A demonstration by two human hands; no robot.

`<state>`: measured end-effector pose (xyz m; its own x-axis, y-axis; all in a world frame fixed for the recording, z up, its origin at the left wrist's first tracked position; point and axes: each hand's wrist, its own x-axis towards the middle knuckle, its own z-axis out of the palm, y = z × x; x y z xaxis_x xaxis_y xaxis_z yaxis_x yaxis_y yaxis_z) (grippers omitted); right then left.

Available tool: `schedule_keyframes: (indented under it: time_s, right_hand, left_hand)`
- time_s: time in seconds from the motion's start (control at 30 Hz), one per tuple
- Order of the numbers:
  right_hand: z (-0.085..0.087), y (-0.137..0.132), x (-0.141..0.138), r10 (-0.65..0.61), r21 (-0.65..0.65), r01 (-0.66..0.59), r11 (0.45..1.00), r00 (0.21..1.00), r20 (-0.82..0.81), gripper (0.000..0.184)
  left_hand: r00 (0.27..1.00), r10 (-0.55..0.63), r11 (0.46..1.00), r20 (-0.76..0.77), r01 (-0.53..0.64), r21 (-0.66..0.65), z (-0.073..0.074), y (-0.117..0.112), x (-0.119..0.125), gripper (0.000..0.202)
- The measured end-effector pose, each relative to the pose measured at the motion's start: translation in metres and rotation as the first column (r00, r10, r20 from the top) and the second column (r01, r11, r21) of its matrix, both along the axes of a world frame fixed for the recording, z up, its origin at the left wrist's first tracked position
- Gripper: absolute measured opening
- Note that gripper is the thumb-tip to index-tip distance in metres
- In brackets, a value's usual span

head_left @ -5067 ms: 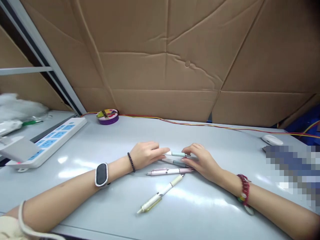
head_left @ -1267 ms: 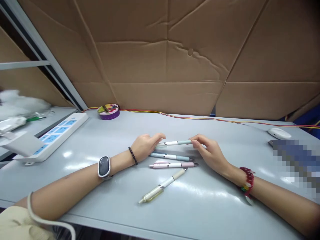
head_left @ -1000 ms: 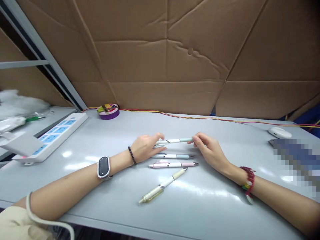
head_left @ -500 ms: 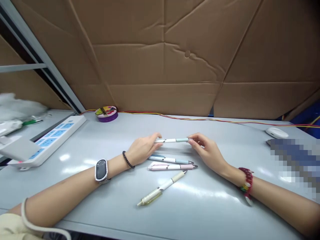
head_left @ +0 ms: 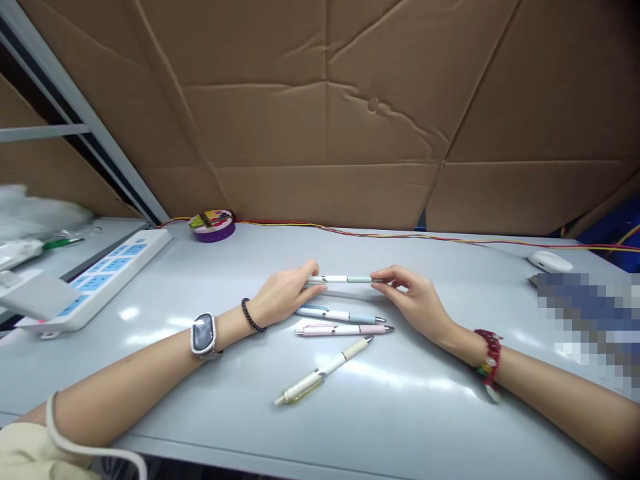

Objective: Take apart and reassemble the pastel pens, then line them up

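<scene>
A white and pale green pen lies level between my two hands. My left hand pinches its left end, which the fingers partly hide. At the other end, the thumb and fingertips of my right hand close on the tip. Nearer to me lies a light blue and white pen, its left end close by my left hand. Just below that is a pink and white pen, roughly parallel. A cream-yellow and white pen rests slanted, closest to the table's front edge.
A white power strip stands at the left. Behind my left hand sits a round purple tin. Red and yellow wires run along the back below a cardboard wall. On the right is a white mouse-like object beside a blurred-out item.
The view has shifted slightly. Both hands keep hold of the pale green pen, with barely any movement; the other pens lie as before.
</scene>
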<state>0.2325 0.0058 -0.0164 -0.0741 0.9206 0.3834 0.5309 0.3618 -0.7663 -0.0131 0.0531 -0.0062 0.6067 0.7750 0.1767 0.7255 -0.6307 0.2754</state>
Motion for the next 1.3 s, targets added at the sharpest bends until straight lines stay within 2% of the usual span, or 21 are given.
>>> schedule_keyframes:
  time_s: [0.13,0.23,0.43,0.6,1.03,1.3]
  right_hand:
    - [-0.0006,0.0006,0.0000,0.014,0.019,-0.014,1.000,0.999,-0.030,0.013]
    - [-0.0004,-0.0001,0.0000,0.032,0.006,-0.032,0.999,0.999,-0.043,0.012]
    - [0.0001,-0.0003,-0.0002,0.041,-0.006,-0.041,0.999,0.999,-0.028,0.013]
    - [0.0018,-0.0015,-0.0012,0.062,-0.006,-0.062,0.998,0.998,-0.016,0.014]
    - [0.0012,-0.0018,-0.0005,0.008,0.054,-0.002,0.999,0.993,-0.115,0.017]
    - [0.0035,-0.0031,0.0002,-0.019,0.067,0.024,0.997,0.996,-0.083,0.016]
  left_hand:
    - [0.999,-0.036,0.998,-0.010,0.037,0.050,-0.0017,0.0015,-0.0012,0.033]
    - [0.998,-0.060,0.998,0.019,0.059,0.018,-0.0021,0.0036,-0.0026,0.038]
    - [0.995,-0.094,0.995,0.017,0.095,-0.041,0.0005,0.0043,-0.0036,0.027]
    - [0.984,-0.178,0.984,-0.006,0.178,-0.025,-0.0005,0.0048,-0.0031,0.025]
    - [0.985,-0.160,0.987,0.062,0.161,-0.010,-0.0022,0.0084,-0.0038,0.022]
    - [0.986,-0.140,0.990,0.093,0.142,-0.020,-0.0010,0.0077,-0.0026,0.022]
